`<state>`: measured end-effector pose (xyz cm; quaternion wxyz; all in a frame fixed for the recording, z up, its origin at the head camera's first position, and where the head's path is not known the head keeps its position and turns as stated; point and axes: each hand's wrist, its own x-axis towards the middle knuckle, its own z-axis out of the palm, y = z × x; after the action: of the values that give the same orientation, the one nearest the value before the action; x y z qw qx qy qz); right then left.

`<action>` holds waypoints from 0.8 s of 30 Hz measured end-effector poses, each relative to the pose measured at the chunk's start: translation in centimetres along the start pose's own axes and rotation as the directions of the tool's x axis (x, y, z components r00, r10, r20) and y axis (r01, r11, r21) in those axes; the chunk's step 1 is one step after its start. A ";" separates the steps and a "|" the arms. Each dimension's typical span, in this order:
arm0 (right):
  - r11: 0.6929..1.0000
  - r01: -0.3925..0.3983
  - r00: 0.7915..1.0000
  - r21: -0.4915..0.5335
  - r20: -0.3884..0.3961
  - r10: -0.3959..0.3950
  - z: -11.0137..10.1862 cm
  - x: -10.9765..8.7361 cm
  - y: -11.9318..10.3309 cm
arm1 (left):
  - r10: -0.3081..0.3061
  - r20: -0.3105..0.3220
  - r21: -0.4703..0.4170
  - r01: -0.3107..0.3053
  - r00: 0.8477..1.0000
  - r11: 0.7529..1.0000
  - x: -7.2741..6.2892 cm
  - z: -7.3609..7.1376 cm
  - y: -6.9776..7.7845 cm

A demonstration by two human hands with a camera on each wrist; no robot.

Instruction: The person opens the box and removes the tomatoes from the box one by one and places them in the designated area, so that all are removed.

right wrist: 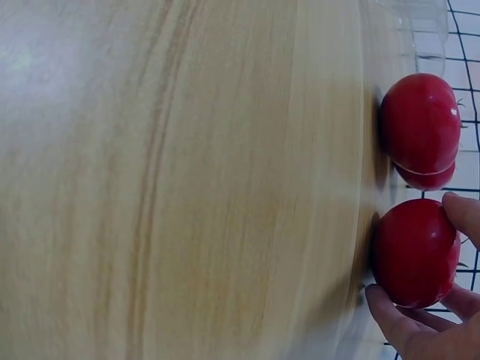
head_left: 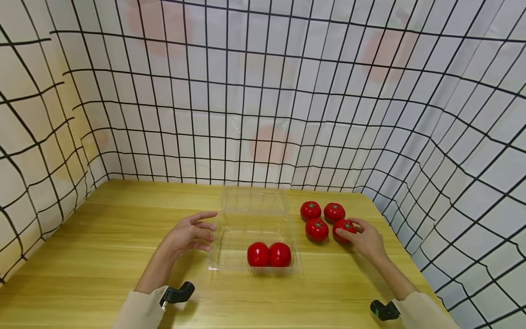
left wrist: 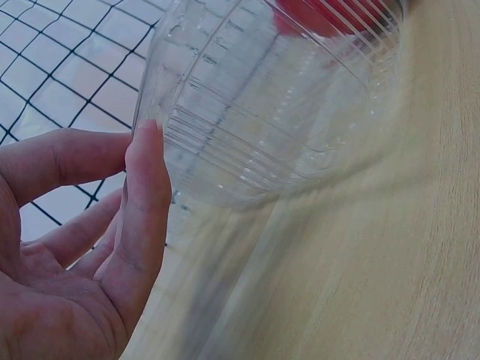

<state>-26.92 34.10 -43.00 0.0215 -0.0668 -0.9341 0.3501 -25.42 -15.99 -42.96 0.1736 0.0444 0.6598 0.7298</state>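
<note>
On the table lies a clear plastic clamshell box (head_left: 232,249) with its lid (head_left: 255,201) laid back. Two red tomatoes (head_left: 269,254) sit side by side in the front right of its base. My left hand (head_left: 186,235) is at the box's left edge, fingers loosely bent and apart. In the left wrist view, fingertips (left wrist: 146,142) overlap the box's rim; whether they touch it is unclear. My right hand (head_left: 370,240) grips a tomato (right wrist: 415,253) between thumb and fingers, at the tabletop. Beside it stand three more tomatoes (head_left: 316,230), green-topped.
A wooden table (head_left: 102,237) spans the work area. White sheeting behind a black wire grid (head_left: 246,100) rises at the back and both sides. The right-hand tomatoes are close to the table's right edge.
</note>
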 end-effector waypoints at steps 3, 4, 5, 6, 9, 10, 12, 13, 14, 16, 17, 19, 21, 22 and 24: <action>1.000 -0.004 1.000 -0.003 0.001 0.004 0.0 0.0 0.1 | 0.001 0.002 -0.002 -0.001 1.000 1.000 0.0 0.0 0.0; 1.000 -0.005 1.000 -0.005 0.001 0.005 0.0 0.0 0.1 | 0.001 0.002 -0.002 -0.001 1.000 1.000 0.0 0.0 0.0; 1.000 -0.005 1.000 -0.008 0.002 0.005 0.0 0.0 0.1 | 0.002 0.002 -0.001 -0.002 1.000 1.000 0.0 0.0 0.0; 1.000 -0.005 1.000 -0.011 0.002 0.005 0.0 0.0 0.1 | 0.002 0.001 -0.001 -0.002 1.000 1.000 0.0 0.1 0.0; 1.000 0.003 1.000 -0.022 0.004 -0.003 -0.1 0.0 0.1 | 0.001 -0.006 0.007 -0.001 1.000 1.000 0.0 0.1 0.0; 1.000 0.009 1.000 -0.024 0.004 -0.009 -0.2 0.0 0.1 | 0.000 -0.009 0.010 0.000 1.000 1.000 0.0 0.1 0.0; 1.000 0.016 1.000 -0.027 0.004 -0.016 -0.3 0.0 0.0 | -0.001 -0.015 0.015 0.001 1.000 1.000 0.0 0.2 0.1; 0.999 0.020 1.000 -0.027 0.005 -0.020 -0.3 0.0 0.0 | -0.001 -0.018 0.016 0.002 1.000 1.000 -0.1 0.2 0.1; 0.999 0.025 1.000 -0.027 0.005 -0.025 -0.4 0.0 -0.1 | -0.002 -0.021 0.018 0.002 1.000 1.000 -0.1 0.2 0.1; 0.999 0.029 1.000 -0.028 0.004 -0.029 -0.4 0.0 -0.1 | -0.002 -0.022 0.018 0.002 1.000 1.000 -0.1 0.2 0.1; 0.999 0.032 0.999 -0.029 0.003 -0.032 -0.4 0.1 -0.1 | -0.002 -0.022 0.017 0.003 1.000 1.000 -0.1 0.2 0.1; 0.999 0.037 0.999 -0.031 0.002 -0.037 -0.5 0.1 -0.2 | -0.003 -0.023 0.014 0.003 1.000 1.000 -0.1 0.2 0.1; 0.999 0.037 0.999 -0.036 0.000 -0.037 -0.6 0.1 -0.2 | -0.005 -0.024 0.011 0.005 1.000 1.000 -0.1 0.2 0.1; 0.999 0.037 0.999 -0.036 -0.001 -0.037 -0.6 0.1 -0.2 | -0.005 -0.024 0.009 0.006 1.000 1.000 -0.1 0.2 0.1; 0.999 0.036 0.999 -0.038 -0.002 -0.036 -0.7 0.1 -0.3 | -0.006 -0.023 0.006 0.006 1.000 1.000 -0.1 0.1 0.1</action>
<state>-26.99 34.36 -42.28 0.0279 -0.0510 -0.9416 0.3317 -25.33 -15.88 -42.85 0.1682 0.0345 0.6642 0.7275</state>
